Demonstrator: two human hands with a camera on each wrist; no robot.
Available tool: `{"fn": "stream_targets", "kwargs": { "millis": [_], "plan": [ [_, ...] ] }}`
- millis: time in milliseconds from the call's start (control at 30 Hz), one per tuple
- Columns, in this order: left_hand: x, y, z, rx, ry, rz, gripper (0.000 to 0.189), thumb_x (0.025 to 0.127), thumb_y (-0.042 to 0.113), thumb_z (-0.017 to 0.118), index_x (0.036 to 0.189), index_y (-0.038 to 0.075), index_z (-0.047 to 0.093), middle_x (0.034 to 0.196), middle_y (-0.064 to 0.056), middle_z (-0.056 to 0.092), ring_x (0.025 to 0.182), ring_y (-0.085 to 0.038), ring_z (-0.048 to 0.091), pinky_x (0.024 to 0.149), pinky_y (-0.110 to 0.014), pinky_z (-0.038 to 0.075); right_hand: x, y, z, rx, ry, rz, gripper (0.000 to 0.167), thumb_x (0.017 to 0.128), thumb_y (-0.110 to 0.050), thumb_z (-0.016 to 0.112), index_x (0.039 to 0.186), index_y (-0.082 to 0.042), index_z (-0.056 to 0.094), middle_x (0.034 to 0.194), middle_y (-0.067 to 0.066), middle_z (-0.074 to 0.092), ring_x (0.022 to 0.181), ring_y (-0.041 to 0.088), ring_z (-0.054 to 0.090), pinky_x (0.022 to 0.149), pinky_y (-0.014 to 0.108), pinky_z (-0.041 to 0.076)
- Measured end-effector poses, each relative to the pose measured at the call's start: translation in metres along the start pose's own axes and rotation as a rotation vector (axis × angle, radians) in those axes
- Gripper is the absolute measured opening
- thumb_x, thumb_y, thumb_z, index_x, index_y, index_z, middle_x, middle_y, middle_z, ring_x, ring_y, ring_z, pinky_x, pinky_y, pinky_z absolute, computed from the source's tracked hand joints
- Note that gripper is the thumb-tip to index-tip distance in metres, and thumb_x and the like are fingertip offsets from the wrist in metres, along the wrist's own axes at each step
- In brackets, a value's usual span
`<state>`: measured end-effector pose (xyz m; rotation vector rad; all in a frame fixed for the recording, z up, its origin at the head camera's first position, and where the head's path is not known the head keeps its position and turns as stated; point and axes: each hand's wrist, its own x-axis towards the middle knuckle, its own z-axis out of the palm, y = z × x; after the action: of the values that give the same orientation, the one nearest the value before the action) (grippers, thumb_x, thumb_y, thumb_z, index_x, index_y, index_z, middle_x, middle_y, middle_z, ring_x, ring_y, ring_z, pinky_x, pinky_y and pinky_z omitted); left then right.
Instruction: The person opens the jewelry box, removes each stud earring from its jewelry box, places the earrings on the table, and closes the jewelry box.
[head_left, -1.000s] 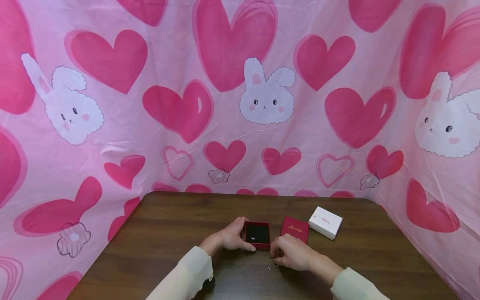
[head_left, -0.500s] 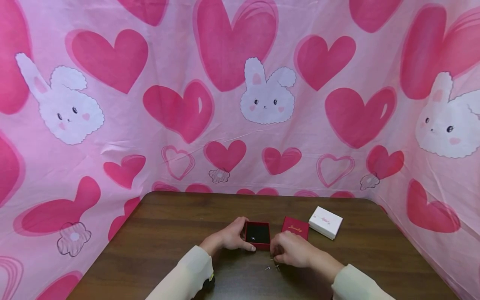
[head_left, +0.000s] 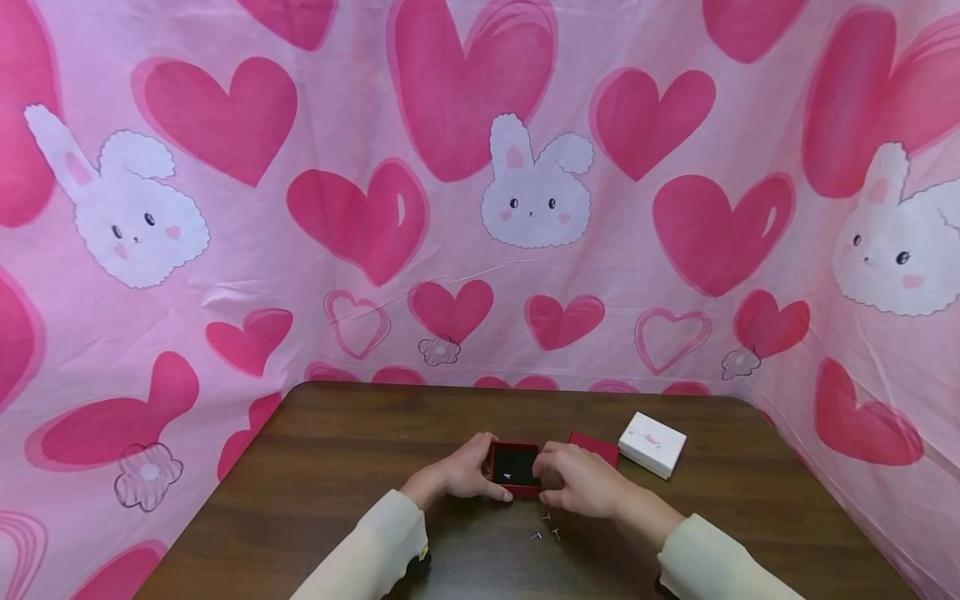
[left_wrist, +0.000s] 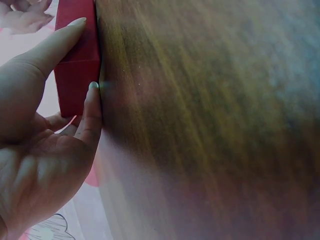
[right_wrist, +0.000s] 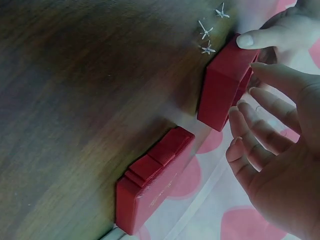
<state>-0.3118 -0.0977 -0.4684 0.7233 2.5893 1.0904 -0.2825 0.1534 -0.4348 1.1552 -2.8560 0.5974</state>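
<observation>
My left hand [head_left: 467,472] grips the left side of an open red jewelry box [head_left: 517,492]; in the left wrist view the thumb lies along its front wall. A small silvery star-shaped piece [head_left: 507,476] sits on the box's black lining. My right hand [head_left: 581,479] is at the box's right edge. In the right wrist view its thumb and bent fingers stand apart by the box's opening, and I see nothing clearly held. Several small silvery star-shaped studs [right_wrist: 205,30] lie on the table in front of the box.
A red lid [head_left: 596,448] with a ribbon bow on its side lies right of the box, partly behind my right hand. Beyond it is a white box [head_left: 652,444]. Pink heart-printed cloth [head_left: 450,250] surrounds the brown wooden table [head_left: 360,433].
My right hand has moved from the studs on the table up to the box's right edge, uncovering the studs and covering more of the lid. The left hand and box stay put.
</observation>
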Motion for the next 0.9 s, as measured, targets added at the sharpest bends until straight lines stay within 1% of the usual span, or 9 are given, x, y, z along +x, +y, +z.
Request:
{"fn": "stream_targets", "kwargs": {
  "millis": [167, 267, 367, 533, 733, 833, 900],
  "plan": [
    [0.001, 0.0, 0.001, 0.021, 0.001, 0.011, 0.07, 0.077, 0.027, 0.091, 0.128, 0.007, 0.048, 0.113, -0.003, 0.052, 0.102, -0.016, 0.052, 0.098, -0.039, 0.048, 0.004, -0.002, 0.0, 0.019, -0.006, -0.001, 0.027, 0.085, -0.022, 0.082, 0.108, -0.013, 0.073, 0.104, 0.0, 0.064, 0.082, 0.013, 0.058, 0.064, 0.028, 0.047],
    [0.0, 0.0, 0.001, 0.021, 0.0, 0.022, 0.07, 0.077, 0.025, 0.091, 0.128, 0.004, 0.048, 0.114, -0.006, 0.052, 0.102, -0.017, 0.051, 0.098, -0.04, 0.048, 0.007, -0.003, 0.001, 0.057, -0.03, 0.02, 0.03, 0.087, -0.023, 0.081, 0.113, -0.011, 0.072, 0.107, 0.003, 0.064, 0.079, 0.013, 0.057, 0.062, 0.026, 0.046],
    [0.0, 0.001, 0.0, 0.018, -0.004, 0.018, 0.07, 0.078, 0.026, 0.09, 0.129, 0.004, 0.047, 0.115, -0.008, 0.052, 0.102, -0.017, 0.051, 0.098, -0.04, 0.048, 0.01, -0.002, 0.001, 0.079, -0.047, 0.041, 0.031, 0.088, -0.023, 0.081, 0.115, -0.011, 0.072, 0.108, 0.004, 0.064, 0.078, 0.012, 0.058, 0.062, 0.024, 0.047],
    [-0.001, 0.001, -0.001, 0.017, -0.007, 0.022, 0.07, 0.079, 0.026, 0.09, 0.13, 0.004, 0.046, 0.117, -0.009, 0.052, 0.102, -0.017, 0.05, 0.097, -0.039, 0.047, 0.013, -0.002, 0.004, 0.084, -0.054, 0.048, 0.031, 0.088, -0.023, 0.08, 0.115, -0.011, 0.072, 0.107, 0.002, 0.063, 0.076, 0.011, 0.057, 0.062, 0.024, 0.048],
    [0.001, -0.002, 0.0, 0.03, -0.012, 0.023, 0.071, 0.08, 0.027, 0.089, 0.132, 0.004, 0.045, 0.119, -0.009, 0.051, 0.103, -0.016, 0.05, 0.096, -0.035, 0.047, 0.017, -0.002, 0.007, 0.055, -0.047, 0.044, 0.027, 0.089, -0.023, 0.079, 0.112, -0.011, 0.072, 0.102, 0.0, 0.065, 0.079, 0.012, 0.056, 0.063, 0.027, 0.047],
    [0.001, -0.002, 0.001, 0.013, -0.004, 0.025, 0.07, 0.079, 0.026, 0.09, 0.13, 0.004, 0.047, 0.117, -0.009, 0.052, 0.102, -0.017, 0.051, 0.094, -0.036, 0.048, 0.019, -0.001, 0.009, 0.045, -0.046, 0.049, 0.026, 0.089, -0.024, 0.079, 0.111, -0.011, 0.073, 0.101, -0.001, 0.065, 0.081, 0.012, 0.055, 0.065, 0.029, 0.047],
    [0.001, -0.003, 0.001, 0.014, -0.003, 0.015, 0.07, 0.079, 0.026, 0.09, 0.13, 0.005, 0.047, 0.117, -0.008, 0.052, 0.102, -0.016, 0.051, 0.094, -0.035, 0.048, 0.02, -0.001, 0.01, 0.039, -0.046, 0.047, 0.025, 0.089, -0.025, 0.079, 0.11, -0.012, 0.073, 0.101, -0.001, 0.066, 0.083, 0.011, 0.055, 0.068, 0.031, 0.048]
  ]
}}
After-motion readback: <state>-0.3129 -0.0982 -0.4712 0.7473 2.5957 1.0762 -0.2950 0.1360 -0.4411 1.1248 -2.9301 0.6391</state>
